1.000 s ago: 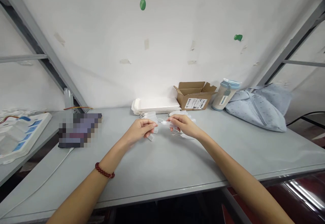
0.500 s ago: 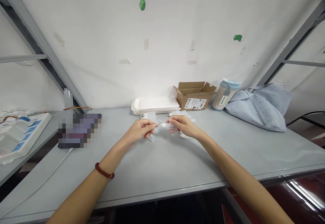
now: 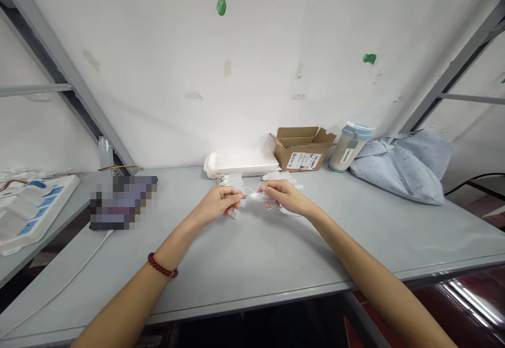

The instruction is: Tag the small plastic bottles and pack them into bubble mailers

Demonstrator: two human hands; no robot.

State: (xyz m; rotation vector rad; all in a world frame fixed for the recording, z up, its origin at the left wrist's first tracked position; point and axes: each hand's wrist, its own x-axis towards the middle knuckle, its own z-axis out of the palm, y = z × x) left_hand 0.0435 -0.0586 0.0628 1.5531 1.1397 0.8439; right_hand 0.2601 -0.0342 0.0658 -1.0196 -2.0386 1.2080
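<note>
Both my hands meet over the middle of the grey table [image 3: 252,253]. My left hand [image 3: 216,204] pinches a small white plastic piece [image 3: 235,213] with a thin white wire. My right hand [image 3: 284,195] is closed on a small white plug-like part [image 3: 258,196] at the wire's other end. The two parts almost touch between my fingertips. More small white parts [image 3: 232,181] with thin wires lie on the table just behind my hands. A red bead bracelet [image 3: 161,266] is on my left wrist.
A stack of white trays [image 3: 240,163], an open cardboard box [image 3: 302,148], a blue-lidded cup [image 3: 350,147] and a light blue cloth bag [image 3: 406,166] line the back wall. A blurred dark object [image 3: 123,201] with a white cable lies left. Another table [image 3: 23,216] stands at far left.
My hands have drawn slightly closer, bringing the white parts together between the fingertips. Otherwise the scene is the same.
</note>
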